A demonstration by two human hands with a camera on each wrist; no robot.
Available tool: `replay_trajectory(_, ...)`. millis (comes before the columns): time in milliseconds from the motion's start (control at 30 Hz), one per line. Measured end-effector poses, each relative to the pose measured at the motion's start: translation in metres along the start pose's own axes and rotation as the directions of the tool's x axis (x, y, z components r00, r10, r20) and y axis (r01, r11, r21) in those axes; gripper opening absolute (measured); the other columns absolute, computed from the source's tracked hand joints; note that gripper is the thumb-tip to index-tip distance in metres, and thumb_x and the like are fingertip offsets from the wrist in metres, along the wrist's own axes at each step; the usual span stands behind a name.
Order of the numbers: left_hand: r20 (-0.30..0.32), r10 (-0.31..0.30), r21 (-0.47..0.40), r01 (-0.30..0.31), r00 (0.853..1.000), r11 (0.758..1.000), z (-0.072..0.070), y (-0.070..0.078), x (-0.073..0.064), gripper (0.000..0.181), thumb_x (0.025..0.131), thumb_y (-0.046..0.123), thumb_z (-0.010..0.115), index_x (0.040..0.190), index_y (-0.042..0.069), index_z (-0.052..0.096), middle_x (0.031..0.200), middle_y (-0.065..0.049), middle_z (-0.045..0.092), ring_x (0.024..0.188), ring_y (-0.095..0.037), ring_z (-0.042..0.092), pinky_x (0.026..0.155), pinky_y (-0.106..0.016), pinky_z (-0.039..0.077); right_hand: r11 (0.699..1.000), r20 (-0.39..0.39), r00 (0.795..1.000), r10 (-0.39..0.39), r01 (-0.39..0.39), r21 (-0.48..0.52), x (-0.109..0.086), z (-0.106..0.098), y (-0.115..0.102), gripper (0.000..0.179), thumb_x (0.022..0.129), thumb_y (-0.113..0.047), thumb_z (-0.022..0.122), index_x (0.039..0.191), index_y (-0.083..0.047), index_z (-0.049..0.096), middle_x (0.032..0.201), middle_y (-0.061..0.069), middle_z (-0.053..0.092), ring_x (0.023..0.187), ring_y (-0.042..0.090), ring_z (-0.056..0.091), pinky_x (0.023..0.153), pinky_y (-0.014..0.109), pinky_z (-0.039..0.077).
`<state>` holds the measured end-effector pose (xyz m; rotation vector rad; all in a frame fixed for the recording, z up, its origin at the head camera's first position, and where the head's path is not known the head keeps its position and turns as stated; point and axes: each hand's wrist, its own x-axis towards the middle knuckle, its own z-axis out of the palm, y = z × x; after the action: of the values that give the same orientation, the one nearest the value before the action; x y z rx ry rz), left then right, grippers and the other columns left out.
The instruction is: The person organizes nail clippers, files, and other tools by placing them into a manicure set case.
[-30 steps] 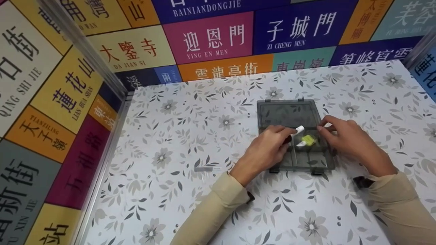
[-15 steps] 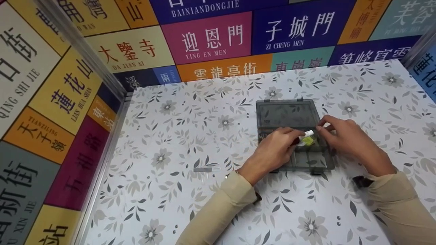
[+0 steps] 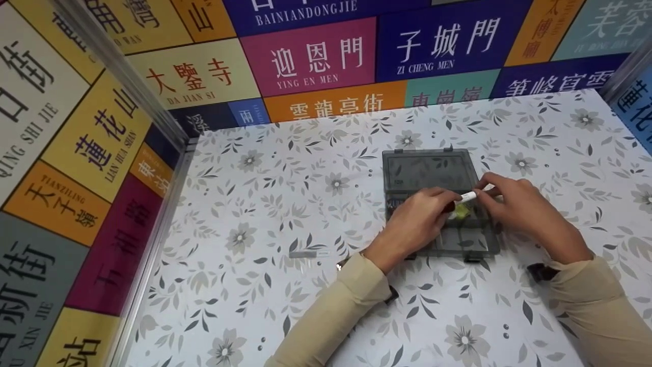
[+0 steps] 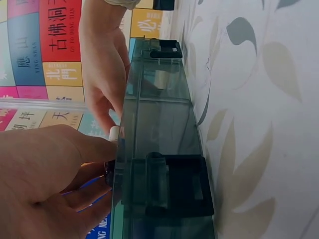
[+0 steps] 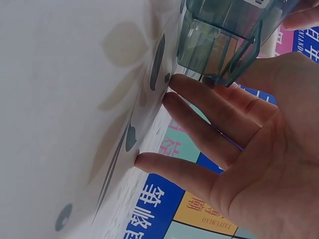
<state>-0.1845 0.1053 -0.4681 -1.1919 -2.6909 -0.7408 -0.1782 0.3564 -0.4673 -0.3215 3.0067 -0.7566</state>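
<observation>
My left hand [image 3: 415,216] pinches a small white tube [image 3: 468,195] over the compartment box; a dark red part shows beneath its fingers. The tube's right end meets the fingertips of my right hand [image 3: 524,209]. That hand's thumb and index finger come together at the box's right wall, while its other fingers stretch down to the tabletop in the right wrist view. The smoky translucent compartment box [image 3: 473,243] lies with its lid [image 3: 430,171] folded back. A yellow-green item [image 3: 462,212] sits in one compartment, partly covered by the left hand.
A thin clear piece with a grey strip [image 3: 308,254] lies left of the box on the flowered tablecloth [image 3: 285,204]. Colourful sign-covered panels [image 3: 316,61] stand behind and to the left. Black latches [image 4: 182,184] stick out from the box's front.
My left hand has moved right with the white tube, bringing the tube's end up to the right fingertips. The right hand and the box stay in place.
</observation>
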Motion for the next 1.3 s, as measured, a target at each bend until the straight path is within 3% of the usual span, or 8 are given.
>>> replay_trajectory(267, -0.036, 0.009, -0.031, -0.01, 0.999, 0.999, 0.007, 0.0, 0.004, 0.027, 0.105, 0.017, 0.072, 0.132, 0.017, 0.074, 0.134, 0.003, 0.074, 0.122, -0.012, 0.071, 0.1, -0.018, 0.058, 1.0, 0.002, 1.0, 0.006, -0.006, -0.002, 0.001, 0.0, 0.002, 0.02, 0.111, -0.026, 0.057, 0.119, -0.01, 0.067, 0.118, 0.029, 0.078, 0.106, 0.049, 0.077, 0.075, 0.049, 0.055)
replay_trajectory(533, -0.09, 0.016, -0.039, -0.02, 0.996, 0.999, 0.011, -0.001, 0.005, 0.02, 0.106, 0.023, 0.072, 0.124, 0.017, 0.075, 0.127, 0.004, 0.073, 0.115, -0.01, 0.071, 0.096, -0.017, 0.057, 1.0, 0.006, 1.0, 0.019, -0.019, 0.009, 0.001, -0.001, 0.002, 0.021, 0.111, -0.03, 0.057, 0.117, -0.012, 0.067, 0.117, 0.029, 0.078, 0.095, 0.041, 0.079, 0.07, 0.04, 0.052)
replay_trajectory(800, -0.113, 0.027, 0.004, -0.027, 0.993, 1.0, 0.016, 0.0, 0.003, 0.023, 0.105, 0.029, 0.073, 0.125, 0.017, 0.075, 0.132, 0.002, 0.071, 0.118, -0.01, 0.071, 0.099, -0.017, 0.057, 1.0, -0.008, 1.0, -0.001, 0.001, -0.004, 0.0, 0.0, 0.002, 0.017, 0.111, -0.025, 0.06, 0.116, -0.01, 0.066, 0.115, 0.031, 0.078, 0.086, 0.037, 0.078, 0.062, 0.034, 0.049)
replay_trajectory(1100, -0.101, 0.013, 0.03, -0.01, 0.995, 1.0, 0.002, -0.008, -0.01, 0.028, 0.102, 0.019, 0.076, 0.13, 0.018, 0.074, 0.135, 0.002, 0.071, 0.126, -0.013, 0.068, 0.104, -0.019, 0.056, 1.0, -0.005, 1.0, 0.013, -0.013, 0.004, 0.001, 0.002, 0.001, 0.024, 0.112, -0.032, 0.06, 0.117, -0.01, 0.067, 0.116, 0.031, 0.077, 0.089, 0.04, 0.079, 0.065, 0.04, 0.053)
replay_trajectory(1300, -0.101, -0.001, 0.073, 0.009, 0.995, 0.997, -0.013, -0.023, -0.032, 0.025, 0.1, 0.013, 0.076, 0.125, 0.016, 0.075, 0.132, -0.002, 0.072, 0.125, -0.017, 0.07, 0.1, -0.023, 0.061, 1.0, -0.01, 1.0, 0.001, -0.001, 0.008, 0.001, 0.003, 0.001, 0.023, 0.112, -0.031, 0.06, 0.117, -0.009, 0.068, 0.116, 0.03, 0.078, 0.106, 0.052, 0.076, 0.078, 0.057, 0.058)
